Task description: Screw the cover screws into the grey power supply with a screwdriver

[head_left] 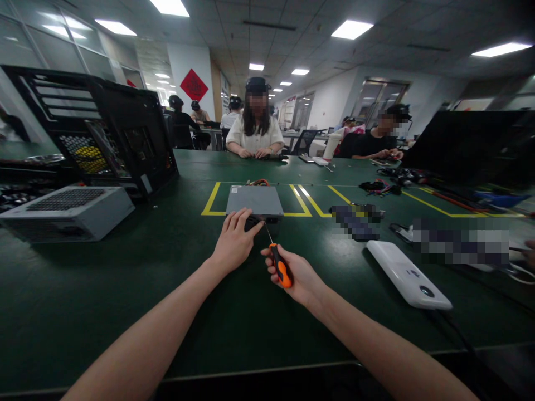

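A grey computer power supply [254,199] lies on the green table in front of me, its black-looking front side facing me. My left hand [234,239] grips its near left corner, fingers over the top edge and thumb at the front side. An orange-and-black screwdriver [284,273] is held in my right hand [298,275], the fingers closed around its handle. The thin shaft points up and away, its tip at the power supply's front side beside my left thumb. Whatever the tip meets there is too small to make out.
At left stand a black computer case [137,133] and a second grey power supply [79,214]. A white power bank [407,273] with a cable lies at right, near loose cables [380,186]. Yellow tape [215,200] marks the table [167,328]. People sit across from me.
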### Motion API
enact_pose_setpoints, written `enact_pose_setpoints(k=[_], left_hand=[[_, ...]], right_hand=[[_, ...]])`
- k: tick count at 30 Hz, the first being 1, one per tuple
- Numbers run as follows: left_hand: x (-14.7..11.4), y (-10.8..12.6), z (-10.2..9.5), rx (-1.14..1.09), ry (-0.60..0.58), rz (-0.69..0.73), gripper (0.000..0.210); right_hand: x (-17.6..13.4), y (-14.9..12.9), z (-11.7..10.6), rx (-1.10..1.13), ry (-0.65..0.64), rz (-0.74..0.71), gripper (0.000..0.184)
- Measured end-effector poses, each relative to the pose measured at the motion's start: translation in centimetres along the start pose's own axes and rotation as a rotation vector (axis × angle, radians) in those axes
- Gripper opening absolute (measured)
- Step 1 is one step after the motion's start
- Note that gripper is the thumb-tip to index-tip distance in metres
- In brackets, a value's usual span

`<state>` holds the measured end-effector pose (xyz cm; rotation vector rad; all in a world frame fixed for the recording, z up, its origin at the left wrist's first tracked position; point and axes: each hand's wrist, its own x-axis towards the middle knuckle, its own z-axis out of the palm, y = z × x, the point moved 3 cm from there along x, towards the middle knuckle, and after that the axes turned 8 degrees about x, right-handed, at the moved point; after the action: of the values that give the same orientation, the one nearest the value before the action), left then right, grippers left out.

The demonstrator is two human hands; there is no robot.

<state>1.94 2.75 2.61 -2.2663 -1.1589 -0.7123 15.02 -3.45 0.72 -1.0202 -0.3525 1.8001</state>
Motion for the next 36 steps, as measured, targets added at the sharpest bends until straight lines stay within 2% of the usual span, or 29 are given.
enact_pose_setpoints(k=[6,11,17,22,28,33,36], left_hand=[[-0.01,0.03,-0.01,0.015,-0.014,0.008,0.042],[0.01,0.05,-0.03,0.008,-0.01,0.008,0.042],[-0.04,-0.03,0.01,0.004,-0.011,0.014,0.042],[0.03,-0.04,-0.02,-0.001,-0.01,0.009,0.041],[0.03,0.0,-0.08,-0.009,-0.005,0.004,0.042],[0.03,-0.01,-0.1,-0.008,-0.003,0.003,0.042],[0.04,0.01,-0.1,-0.003,-0.003,0.003,0.042]], right_hand=[[0.25,-0.29,-0.21,0.044,0.025,-0.083,0.012],[0.03,-0.23,0.21,0.048,0.011,-0.01,0.025],[-0.14,-0.34,0.32,0.048,0.04,-0.067,0.013],[-0.2,-0.21,0.34,0.069,-0.003,0.001,0.024],[-0.07,-0.42,0.17,0.054,0.014,-0.049,0.012],[0.07,-0.11,0.32,0.045,-0.018,0.005,0.025],[-0.05,-0.16,0.24,0.046,0.031,-0.027,0.018]])
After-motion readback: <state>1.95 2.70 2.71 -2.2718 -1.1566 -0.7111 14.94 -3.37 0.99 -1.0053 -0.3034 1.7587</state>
